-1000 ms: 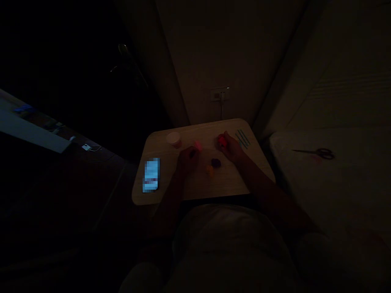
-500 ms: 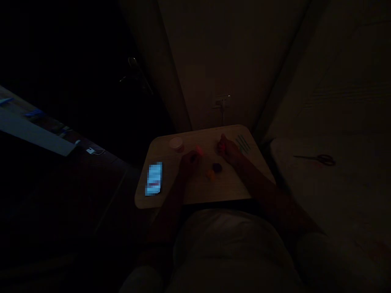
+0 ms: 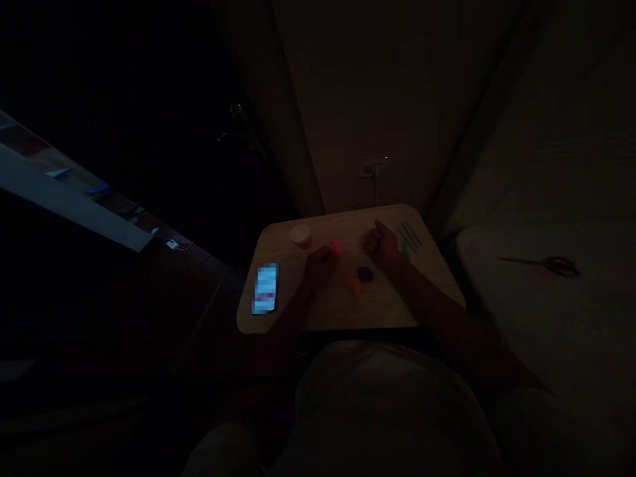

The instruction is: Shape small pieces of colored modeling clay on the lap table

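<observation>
My left hand (image 3: 319, 265) is over the middle of the small table, fingers drawn together at a bright pink lump (image 3: 336, 248) that looks like modelling clay. To its right, my right hand (image 3: 381, 245) is curled into a fist; whatever it may hold is hidden. An orange lump (image 3: 354, 286) and a dark purple lump (image 3: 365, 273) lie side by side on the tabletop, nearer to me. Beside my right wrist is a green piece (image 3: 405, 252), with several thin teal sticks (image 3: 409, 236) beyond it. The dim light blurs the fingers.
A pale round tub (image 3: 300, 236) stands at the back left of the wooden table (image 3: 318, 318). A lit phone (image 3: 265, 289) lies at the left. Scissors (image 3: 551, 265) rest on a pale surface to the right. Behind the table is a wall socket (image 3: 372, 167) with a plug.
The view has swung slightly, shifting everything rightward. A reddish bit visible at my right fingers before no longer shows. My left hand stays by the pink lump.
</observation>
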Available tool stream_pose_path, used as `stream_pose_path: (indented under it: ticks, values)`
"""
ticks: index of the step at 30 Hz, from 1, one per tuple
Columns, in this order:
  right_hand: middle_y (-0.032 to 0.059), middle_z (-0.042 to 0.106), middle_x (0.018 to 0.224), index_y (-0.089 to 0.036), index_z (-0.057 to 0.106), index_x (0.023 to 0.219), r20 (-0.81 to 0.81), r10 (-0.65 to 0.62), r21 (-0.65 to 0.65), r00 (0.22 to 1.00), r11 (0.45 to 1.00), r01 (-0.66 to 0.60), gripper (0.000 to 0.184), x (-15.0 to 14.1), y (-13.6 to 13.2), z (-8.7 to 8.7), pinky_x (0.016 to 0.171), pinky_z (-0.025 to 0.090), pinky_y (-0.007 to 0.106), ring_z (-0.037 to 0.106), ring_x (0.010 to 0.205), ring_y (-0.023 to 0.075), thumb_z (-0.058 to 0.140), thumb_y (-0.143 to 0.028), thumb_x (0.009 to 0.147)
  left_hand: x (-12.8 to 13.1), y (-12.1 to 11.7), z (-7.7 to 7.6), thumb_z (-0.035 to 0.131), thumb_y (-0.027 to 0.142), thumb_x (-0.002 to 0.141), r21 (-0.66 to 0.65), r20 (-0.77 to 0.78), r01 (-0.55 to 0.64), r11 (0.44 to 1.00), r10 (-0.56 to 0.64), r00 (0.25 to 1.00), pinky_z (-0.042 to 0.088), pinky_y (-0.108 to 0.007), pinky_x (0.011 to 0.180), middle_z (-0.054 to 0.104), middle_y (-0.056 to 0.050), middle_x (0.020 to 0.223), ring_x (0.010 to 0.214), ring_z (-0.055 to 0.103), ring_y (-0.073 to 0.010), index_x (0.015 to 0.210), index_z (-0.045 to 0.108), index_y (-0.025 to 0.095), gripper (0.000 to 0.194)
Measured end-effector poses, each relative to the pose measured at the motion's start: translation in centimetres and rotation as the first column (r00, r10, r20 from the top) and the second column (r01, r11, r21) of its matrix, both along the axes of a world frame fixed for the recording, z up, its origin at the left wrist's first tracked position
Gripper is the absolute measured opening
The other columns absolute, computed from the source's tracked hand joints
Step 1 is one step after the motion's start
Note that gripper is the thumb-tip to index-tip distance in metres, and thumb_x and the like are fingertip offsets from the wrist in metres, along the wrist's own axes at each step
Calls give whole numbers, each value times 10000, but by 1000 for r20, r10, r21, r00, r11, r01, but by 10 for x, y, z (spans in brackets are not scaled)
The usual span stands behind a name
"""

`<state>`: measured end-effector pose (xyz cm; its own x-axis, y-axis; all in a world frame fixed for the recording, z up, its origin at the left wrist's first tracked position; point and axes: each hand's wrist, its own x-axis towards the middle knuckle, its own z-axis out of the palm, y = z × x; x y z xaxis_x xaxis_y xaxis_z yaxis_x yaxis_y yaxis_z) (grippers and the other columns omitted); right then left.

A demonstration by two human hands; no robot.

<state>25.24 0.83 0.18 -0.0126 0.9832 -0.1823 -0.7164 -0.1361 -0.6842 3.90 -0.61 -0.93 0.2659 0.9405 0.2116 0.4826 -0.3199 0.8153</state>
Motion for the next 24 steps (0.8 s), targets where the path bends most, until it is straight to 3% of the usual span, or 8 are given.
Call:
stream_pose_path:
  ticks: [3, 7, 10, 14, 18, 24]
  values:
    - [-88, 159, 413, -244, 159, 584, -39, -64, 41, 997, 997, 66, 617, 5, -4, -3, 329, 172, 237, 127, 366, 86, 608, -519, 905, -2, 2, -2, 587, 352, 893, 3, -13, 0, 1000, 0, 1000, 410, -255, 683, 635, 9, 774, 722, 541, -144, 827, 666, 179, 201]
    - [-76, 187, 412, -244, 184, 555, -124, 5, 93, 992, 996, 7, 608, 15, -11, -5, 351, 217, 242, 166, 378, 98, 636, -487, 882, -3, 4, -3, 584, 351, 894, 16, 12, -6, 1000, 6, 1000, 402, -255, 677, 621, 12, 766, 707, 534, -138, 816, 662, 177, 206]
    - [-54, 327, 465, -241, 326, 561, -179, 19, 130, 984, 991, 4, 499, 20, -15, -4, 401, 317, 240, 310, 424, 112, 657, -475, 852, -3, 6, -3, 569, 335, 898, 3, 30, -15, 1000, 15, 999, 422, -259, 705, 646, 1, 804, 742, 559, -143, 830, 663, 177, 196]
    - [-11, 560, 640, -229, 521, 692, -209, -17, 93, 978, 995, 37, 209, 15, -13, -5, 507, 461, 250, 532, 589, 135, 714, -263, 767, -3, 7, -4, 570, 340, 896, -7, 52, -45, 999, 45, 998, 443, -264, 728, 651, -7, 817, 772, 567, -151, 821, 660, 178, 200]
    - [-3, 615, 698, -215, 568, 701, -107, -47, 77, 993, 995, 55, 218, 8, -9, -12, 525, 493, 219, 577, 628, 117, 779, -161, 707, -2, 9, -6, 584, 337, 884, -4, 62, -44, 999, 44, 997, 441, -263, 704, 634, -6, 792, 749, 550, -151, 813, 657, 182, 185]
    - [20, 725, 861, -202, 708, 877, -12, -47, 63, 999, 997, 48, 182, 11, -9, -16, 448, 454, 165, 575, 615, 88, 798, -182, 720, -2, 8, -5, 578, 323, 887, 2, 83, -35, 999, 35, 996, 411, -259, 671, 596, 11, 743, 699, 519, -138, 804, 643, 181, 177]
